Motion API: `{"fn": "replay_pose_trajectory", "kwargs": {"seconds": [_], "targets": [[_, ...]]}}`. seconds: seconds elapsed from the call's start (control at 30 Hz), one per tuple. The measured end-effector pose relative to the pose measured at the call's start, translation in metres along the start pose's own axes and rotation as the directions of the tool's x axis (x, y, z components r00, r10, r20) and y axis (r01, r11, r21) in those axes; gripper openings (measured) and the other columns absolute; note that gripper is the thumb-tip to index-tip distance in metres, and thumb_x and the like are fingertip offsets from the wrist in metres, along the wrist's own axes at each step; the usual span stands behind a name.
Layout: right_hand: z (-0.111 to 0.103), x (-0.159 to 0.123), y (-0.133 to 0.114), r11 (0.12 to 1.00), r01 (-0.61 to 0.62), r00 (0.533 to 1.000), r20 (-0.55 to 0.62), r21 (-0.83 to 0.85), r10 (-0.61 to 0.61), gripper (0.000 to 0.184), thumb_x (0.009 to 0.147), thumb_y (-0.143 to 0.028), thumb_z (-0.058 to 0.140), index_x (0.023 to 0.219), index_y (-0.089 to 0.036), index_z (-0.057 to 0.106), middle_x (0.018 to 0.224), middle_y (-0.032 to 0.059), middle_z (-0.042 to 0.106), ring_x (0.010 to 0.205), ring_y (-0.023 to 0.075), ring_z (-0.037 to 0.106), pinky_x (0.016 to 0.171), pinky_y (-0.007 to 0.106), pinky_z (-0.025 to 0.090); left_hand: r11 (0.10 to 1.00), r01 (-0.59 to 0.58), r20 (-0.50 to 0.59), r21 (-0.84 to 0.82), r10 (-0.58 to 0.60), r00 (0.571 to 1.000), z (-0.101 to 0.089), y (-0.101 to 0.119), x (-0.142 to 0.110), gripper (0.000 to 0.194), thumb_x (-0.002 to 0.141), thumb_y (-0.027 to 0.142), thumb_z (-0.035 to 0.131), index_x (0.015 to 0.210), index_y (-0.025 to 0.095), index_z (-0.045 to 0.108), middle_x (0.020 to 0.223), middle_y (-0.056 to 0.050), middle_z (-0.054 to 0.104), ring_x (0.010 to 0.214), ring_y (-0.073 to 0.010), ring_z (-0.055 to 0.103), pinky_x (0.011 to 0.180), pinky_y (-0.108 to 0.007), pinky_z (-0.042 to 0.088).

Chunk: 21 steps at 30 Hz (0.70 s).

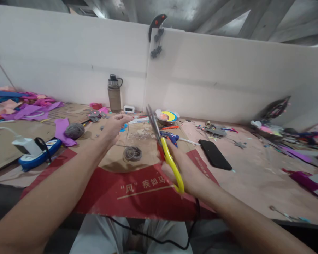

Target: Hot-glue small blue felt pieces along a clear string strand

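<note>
My left hand [113, 128] is closed in a pinch above the table, with a thin strand of grey yarn [127, 131] hanging from its fingertips. Below and to the right of it lies a loose coil of grey yarn [132, 153] on the brown board. My right hand [185, 169] grips scissors [171, 163] with yellow and red handles, their blades pointing up and away from me and seemingly close together. A blue glue gun [172, 137] lies just beyond that hand. At the left rests a ball of grey yarn [74, 131].
A red printed sheet [100, 194] covers the near edge. A black phone [214, 154] lies at right; a blue power strip [39, 155] with a white plug is at left. Behind stand a bottle [114, 97] and a small clock [129, 109]. A black cable [159, 241] crosses my lap.
</note>
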State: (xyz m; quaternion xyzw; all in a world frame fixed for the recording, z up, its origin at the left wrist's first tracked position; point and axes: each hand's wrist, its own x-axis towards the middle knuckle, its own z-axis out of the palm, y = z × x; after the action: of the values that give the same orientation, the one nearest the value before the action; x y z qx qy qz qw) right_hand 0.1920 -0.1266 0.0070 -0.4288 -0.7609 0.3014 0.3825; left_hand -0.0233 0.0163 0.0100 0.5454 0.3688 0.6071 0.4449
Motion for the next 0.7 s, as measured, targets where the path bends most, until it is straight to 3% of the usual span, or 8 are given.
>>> {"fn": "replay_pose_trajectory", "kwargs": {"seconds": [0.1,0.23,0.37,0.53,0.7], "targets": [[0.008,0.027,0.012,0.986,-0.09,0.995,-0.026,0.143,0.094,0.044,0.073,-0.016,0.05,0.116,-0.021,0.044,0.086,0.0009,0.056,0.062,0.0109,0.053,0.053,0.024,0.046,1.0,-0.02,0.008,0.003,0.02,1.0,0.001,0.004,-0.003,0.013,0.061,0.028,0.075,0.06,0.017,0.067,0.07,-0.001,0.064,0.063,-0.0097,0.048,0.057,-0.023,0.032],[0.022,0.048,0.029,0.962,-0.173,0.984,-0.005,0.212,0.178,0.032,0.077,-0.022,0.051,0.109,-0.021,0.046,0.075,-0.0033,0.051,0.052,0.0084,0.048,0.048,0.022,0.042,0.999,-0.005,0.04,0.037,0.003,0.999,0.003,0.006,-0.007,0.017,0.062,0.029,0.075,0.058,0.016,0.064,0.071,-0.002,0.066,0.068,-0.0118,0.053,0.061,-0.025,0.033],[0.025,0.048,0.036,0.946,-0.171,0.985,0.03,0.276,0.17,0.03,0.081,-0.036,0.058,0.107,-0.024,0.049,0.082,-0.0032,0.051,0.052,0.0056,0.044,0.046,0.02,0.041,0.994,0.007,0.04,0.105,-0.011,0.999,0.005,0.004,-0.009,0.019,0.063,0.032,0.074,0.059,0.017,0.063,0.068,-0.002,0.063,0.074,-0.014,0.054,0.067,-0.027,0.035],[0.026,0.042,0.042,0.883,-0.28,0.96,0.116,0.378,0.255,0.037,0.081,-0.055,0.057,0.101,-0.026,0.051,0.065,-0.0069,0.039,0.049,0.0069,0.041,0.043,0.02,0.04,0.988,0.028,0.062,0.15,-0.038,0.997,0.007,0.003,-0.01,0.026,0.062,0.035,0.075,0.054,0.017,0.057,0.063,-0.001,0.059,0.072,-0.0155,0.053,0.066,-0.028,0.036],[0.025,0.04,0.038,0.818,-0.35,0.936,0.157,0.456,0.314,0.043,0.076,-0.058,0.063,0.1,-0.024,0.051,0.062,-0.0076,0.042,0.045,0.0051,0.04,0.039,0.017,0.035,0.989,0.032,0.09,0.141,-0.045,0.995,0.008,0.003,-0.011,0.025,0.062,0.035,0.073,0.054,0.017,0.056,0.06,0.0,0.056,0.07,-0.0146,0.052,0.066,-0.028,0.034]]}}
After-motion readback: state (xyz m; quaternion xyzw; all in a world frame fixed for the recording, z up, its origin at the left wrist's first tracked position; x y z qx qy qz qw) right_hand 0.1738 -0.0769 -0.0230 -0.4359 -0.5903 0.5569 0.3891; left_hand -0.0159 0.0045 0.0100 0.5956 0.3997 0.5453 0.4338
